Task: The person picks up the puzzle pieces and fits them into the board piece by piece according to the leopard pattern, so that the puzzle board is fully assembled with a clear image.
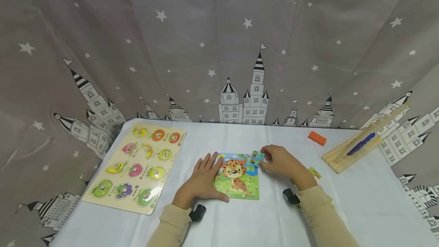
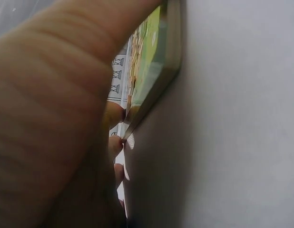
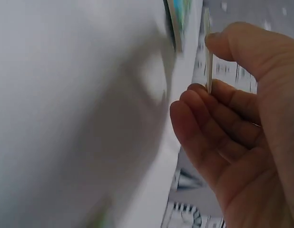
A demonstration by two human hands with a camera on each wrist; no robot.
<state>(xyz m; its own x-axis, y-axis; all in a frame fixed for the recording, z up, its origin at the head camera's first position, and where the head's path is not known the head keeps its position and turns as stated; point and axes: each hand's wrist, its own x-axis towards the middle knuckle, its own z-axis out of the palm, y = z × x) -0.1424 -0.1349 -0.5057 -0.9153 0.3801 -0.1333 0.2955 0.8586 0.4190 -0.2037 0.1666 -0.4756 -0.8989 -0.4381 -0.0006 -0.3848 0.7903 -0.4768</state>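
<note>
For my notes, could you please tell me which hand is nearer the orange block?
The right hand, left of the orange block; the left hand is farther left, at the left edge of the animal puzzle.

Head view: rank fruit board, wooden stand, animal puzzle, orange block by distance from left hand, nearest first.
1. Animal puzzle: right beside the left hand, on its right.
2. Fruit board: to the hand's left.
3. Orange block: right, near the table's back edge.
4. Wooden stand: farthest right.
</note>
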